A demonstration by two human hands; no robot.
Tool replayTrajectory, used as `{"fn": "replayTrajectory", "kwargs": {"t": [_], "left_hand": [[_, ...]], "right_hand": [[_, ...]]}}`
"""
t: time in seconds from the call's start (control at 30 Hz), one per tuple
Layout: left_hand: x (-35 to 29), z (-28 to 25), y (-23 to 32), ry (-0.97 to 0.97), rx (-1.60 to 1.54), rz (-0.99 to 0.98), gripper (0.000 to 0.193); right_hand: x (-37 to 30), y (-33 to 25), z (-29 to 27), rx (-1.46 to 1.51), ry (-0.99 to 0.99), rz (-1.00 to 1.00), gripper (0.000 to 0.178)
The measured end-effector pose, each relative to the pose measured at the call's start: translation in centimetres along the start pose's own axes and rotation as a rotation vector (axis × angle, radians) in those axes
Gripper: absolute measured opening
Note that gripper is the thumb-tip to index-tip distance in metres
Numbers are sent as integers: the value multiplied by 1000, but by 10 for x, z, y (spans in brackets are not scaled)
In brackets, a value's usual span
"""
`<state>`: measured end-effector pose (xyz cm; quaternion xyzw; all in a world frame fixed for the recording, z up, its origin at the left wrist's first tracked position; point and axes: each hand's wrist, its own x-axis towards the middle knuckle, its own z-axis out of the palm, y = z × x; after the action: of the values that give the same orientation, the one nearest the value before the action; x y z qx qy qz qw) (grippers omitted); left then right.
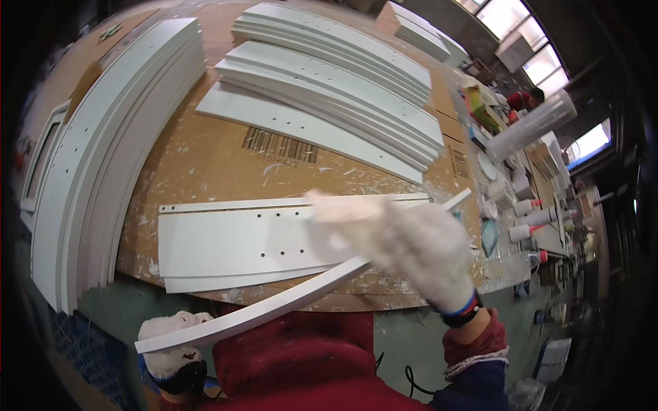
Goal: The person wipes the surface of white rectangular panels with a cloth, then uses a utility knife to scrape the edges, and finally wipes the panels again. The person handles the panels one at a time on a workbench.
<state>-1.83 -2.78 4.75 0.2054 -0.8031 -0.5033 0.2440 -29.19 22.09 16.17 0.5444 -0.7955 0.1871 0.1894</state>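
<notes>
My left hand point(171, 348), in a whitish work glove, is closed around the near left end of a long, narrow white board point(271, 308), tilted up on its edge. That board slants across my front to the right, passing beneath my right hand point(425, 253). The right hand is gloved too and smeared by motion. A pale, pinkish, cloth-like piece point(343, 211) juts from its fingers; its exact kind is too blurred to tell. Behind the held board, a wider white drilled panel point(226, 236) lies flat on the cardboard-covered table point(199, 161), with a grooved strip along its far edge.
White drilled panels are stacked at the left point(82, 147) and the back point(329, 75). One single panel point(308, 133) lies in front of the back stack. Glue bottles point(524, 231) and a clear bottle point(510, 266) stand at the right. A person point(526, 101) is in the far background.
</notes>
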Motion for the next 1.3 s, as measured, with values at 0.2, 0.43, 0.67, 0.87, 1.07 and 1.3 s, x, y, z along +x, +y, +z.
{"fn": "replayTrajectory", "kwargs": {"t": [0.2, 0.43, 0.67, 0.87, 1.07, 1.3], "left_hand": [[-3, -17, -33, -201, 243, 163, 27], [-47, -34, -108, -114, -44, -82, 44], [-32, -15, -84, 140, -39, -438, 33], [-26, -6, -67, 266, -490, -766, 35], [-27, 2, -54, 116, -799, -757, 37], [-21, 22, -15, 177, -843, -823, 47]], "right_hand": [[31, -75, 14, -54, -140, -155, 16], [-35, 68, -5, -341, -102, 298, 20], [-88, 208, -34, -640, -226, 976, 28], [-104, 181, -8, -69, 272, 1020, 37], [-109, 90, 20, 377, 302, 515, 32], [-80, -64, 91, 298, 41, -135, 27]]}}
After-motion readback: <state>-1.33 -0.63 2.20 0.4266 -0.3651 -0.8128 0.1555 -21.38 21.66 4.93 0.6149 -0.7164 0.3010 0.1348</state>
